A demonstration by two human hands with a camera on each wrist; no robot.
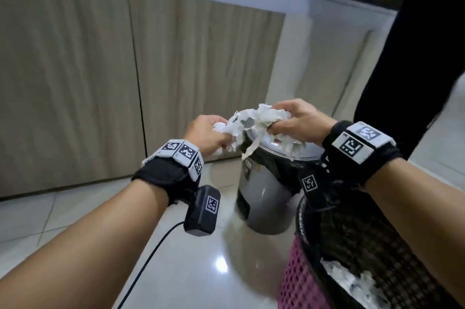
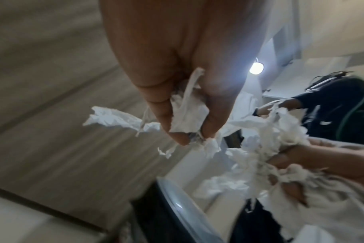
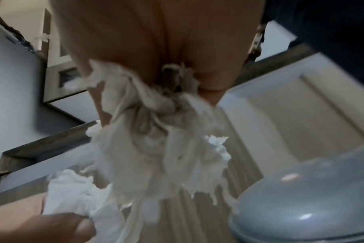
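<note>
Evidently for dumping: left hand (image 1: 208, 136) and right hand (image 1: 298, 121), fingers (image 1: 278, 130) clamped on torn tissue (image 1: 254, 120), held it above bin (image 1: 264, 198), 11 o'clock of basket (image 1: 364, 240), so scraps would fall inside.

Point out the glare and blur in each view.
Head view: a light reflects as a white spot on the glossy floor. Left wrist: a lamp flares white. Right wrist: motion blur smears the shredded paper and grey bin lid.

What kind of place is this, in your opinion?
Probably a room in a home, perhaps a kitchen: wood-grain cabinet doors, a glossy tiled floor and a grey lidded bin standing on it.
</note>
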